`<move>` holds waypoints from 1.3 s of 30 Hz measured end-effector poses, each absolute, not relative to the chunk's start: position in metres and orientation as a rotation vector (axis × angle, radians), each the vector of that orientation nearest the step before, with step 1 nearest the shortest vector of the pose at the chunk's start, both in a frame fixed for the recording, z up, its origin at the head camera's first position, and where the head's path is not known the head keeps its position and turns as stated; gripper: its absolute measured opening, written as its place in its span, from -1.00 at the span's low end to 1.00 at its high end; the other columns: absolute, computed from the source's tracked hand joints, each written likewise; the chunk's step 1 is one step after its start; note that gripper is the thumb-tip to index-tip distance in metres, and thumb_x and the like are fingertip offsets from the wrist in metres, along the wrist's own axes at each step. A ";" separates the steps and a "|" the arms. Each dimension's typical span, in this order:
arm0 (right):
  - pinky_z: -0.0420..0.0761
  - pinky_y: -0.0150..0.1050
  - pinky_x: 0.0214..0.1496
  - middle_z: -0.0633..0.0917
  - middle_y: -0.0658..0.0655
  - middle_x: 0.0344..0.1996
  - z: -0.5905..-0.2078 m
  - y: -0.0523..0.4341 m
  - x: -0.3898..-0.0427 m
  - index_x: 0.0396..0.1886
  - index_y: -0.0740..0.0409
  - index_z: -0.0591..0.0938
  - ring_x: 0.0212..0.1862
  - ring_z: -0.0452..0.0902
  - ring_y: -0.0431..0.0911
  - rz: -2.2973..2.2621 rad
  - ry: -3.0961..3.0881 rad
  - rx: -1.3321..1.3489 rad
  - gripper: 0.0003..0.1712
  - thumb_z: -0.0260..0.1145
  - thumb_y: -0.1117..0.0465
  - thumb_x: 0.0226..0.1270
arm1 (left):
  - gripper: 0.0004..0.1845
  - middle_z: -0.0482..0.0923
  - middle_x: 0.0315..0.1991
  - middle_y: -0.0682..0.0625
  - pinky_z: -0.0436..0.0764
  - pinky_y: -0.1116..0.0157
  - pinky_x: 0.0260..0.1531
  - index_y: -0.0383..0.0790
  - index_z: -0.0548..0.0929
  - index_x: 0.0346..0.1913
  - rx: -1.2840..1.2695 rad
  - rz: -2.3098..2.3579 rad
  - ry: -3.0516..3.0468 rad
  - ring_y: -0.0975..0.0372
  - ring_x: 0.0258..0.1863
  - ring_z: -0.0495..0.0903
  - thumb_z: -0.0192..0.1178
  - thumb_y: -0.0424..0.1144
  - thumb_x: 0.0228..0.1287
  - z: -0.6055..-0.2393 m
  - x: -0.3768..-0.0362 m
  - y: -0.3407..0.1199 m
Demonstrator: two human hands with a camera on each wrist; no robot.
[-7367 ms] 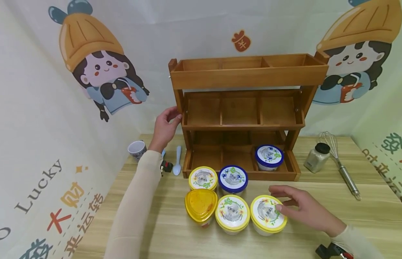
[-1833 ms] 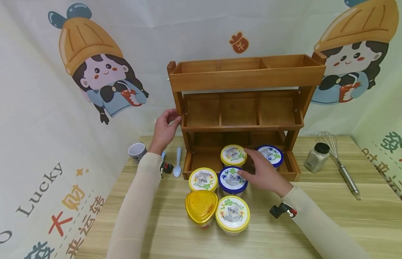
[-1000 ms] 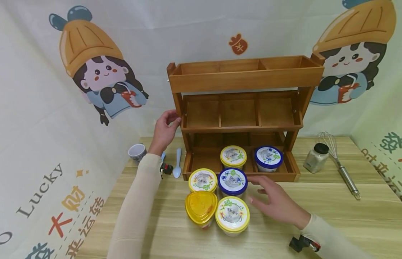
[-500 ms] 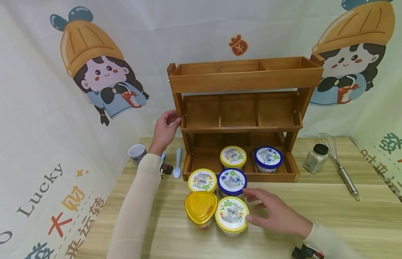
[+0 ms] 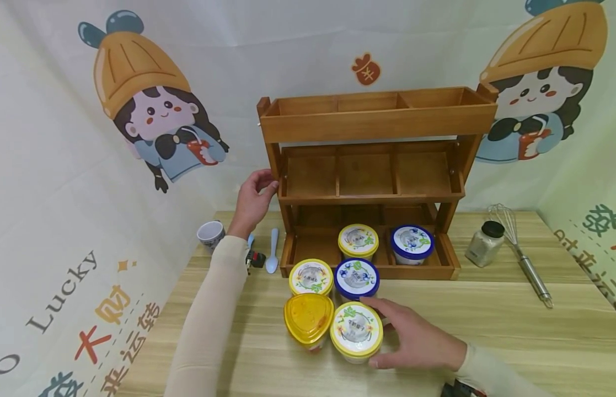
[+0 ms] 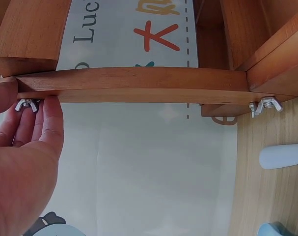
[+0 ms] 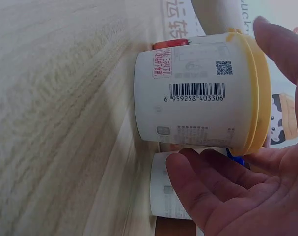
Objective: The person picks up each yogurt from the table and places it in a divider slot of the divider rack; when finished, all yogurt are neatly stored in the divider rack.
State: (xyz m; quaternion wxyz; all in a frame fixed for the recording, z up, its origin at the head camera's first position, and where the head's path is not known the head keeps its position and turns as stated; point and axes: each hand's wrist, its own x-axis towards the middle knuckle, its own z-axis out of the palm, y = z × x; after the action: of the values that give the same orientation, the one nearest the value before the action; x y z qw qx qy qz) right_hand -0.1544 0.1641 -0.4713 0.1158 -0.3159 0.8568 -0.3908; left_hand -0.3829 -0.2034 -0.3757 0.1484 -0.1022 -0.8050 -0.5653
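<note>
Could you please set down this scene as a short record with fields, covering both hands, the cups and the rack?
left hand: grips the left upright of the wooden rack, thumb and fingers beside a wing nut
right hand: fingers and thumb close round the front yellow-lid cup
cups on table: four, among them a blue-lid cup and a triangular yellow-lid tub
cups in rack: two, bottom shelf, middle and right compartments
beside rack: blue spoon, small cup, spice jar, whisk
</note>
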 end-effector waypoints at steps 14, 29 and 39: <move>0.49 0.31 0.46 0.49 0.16 0.51 -0.475 0.155 -0.154 0.63 -0.01 0.28 0.50 0.44 0.18 -1.143 2.553 -0.904 0.23 0.66 -0.30 0.05 | -0.57 0.59 0.32 -0.25 0.58 -0.01 0.38 -0.30 0.51 0.40 -0.302 -1.622 -2.310 -0.02 0.33 0.60 0.21 -0.23 0.59 -0.375 -0.384 -0.203; 0.71 -0.10 0.27 0.49 0.17 0.50 -0.459 0.165 -0.152 0.63 0.00 0.30 0.38 0.54 0.13 -1.191 2.598 -0.926 0.19 0.62 -0.32 0.11 | -0.56 0.64 0.28 -0.25 0.59 0.03 0.37 -0.29 0.53 0.39 -0.322 -1.657 -2.254 0.03 0.34 0.60 0.24 -0.30 0.54 -0.369 -0.385 -0.202; 0.74 -0.21 0.18 0.55 0.14 0.43 -0.444 0.168 -0.158 0.62 0.08 0.31 0.29 0.59 0.01 -1.256 2.594 -0.966 0.18 0.66 -0.23 0.12 | -0.57 0.62 0.29 -0.23 0.62 0.08 0.36 -0.27 0.53 0.41 -0.321 -1.680 -2.225 0.05 0.32 0.60 0.21 -0.27 0.58 -0.374 -0.386 -0.203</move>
State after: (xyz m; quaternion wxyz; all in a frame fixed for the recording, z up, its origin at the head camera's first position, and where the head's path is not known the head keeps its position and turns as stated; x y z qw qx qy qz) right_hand -0.1585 0.1684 -0.4440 0.0508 -0.3175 0.8522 -0.4127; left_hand -0.3860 -0.2034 -0.3738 0.1668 -0.1128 -0.7818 -0.5902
